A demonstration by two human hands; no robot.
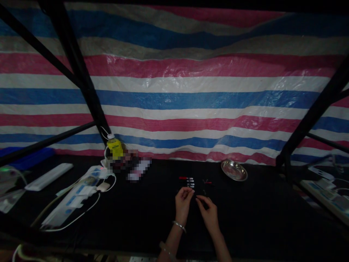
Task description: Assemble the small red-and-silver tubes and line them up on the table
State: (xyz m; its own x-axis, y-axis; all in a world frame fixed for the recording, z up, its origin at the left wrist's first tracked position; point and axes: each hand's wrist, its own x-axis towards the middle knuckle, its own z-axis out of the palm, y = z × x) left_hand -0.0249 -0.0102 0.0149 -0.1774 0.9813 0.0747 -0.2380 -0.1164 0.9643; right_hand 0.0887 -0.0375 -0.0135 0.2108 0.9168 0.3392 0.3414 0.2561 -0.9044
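While two hands, left (184, 198) and right (208, 211), pinch fingertips, one metal dish (233, 170), one yellow bottle (115, 147).

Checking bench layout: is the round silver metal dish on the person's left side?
No, the round silver metal dish sits beyond and to the right of the person's right hand.

Glossy striped plastic sheet (191, 98); shiny metal dish (234, 170) (quite mirror-like); matt black tabletop (136, 207).

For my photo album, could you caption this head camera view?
Two hands work over a black table, a round metal dish beyond, before a striped sheet.
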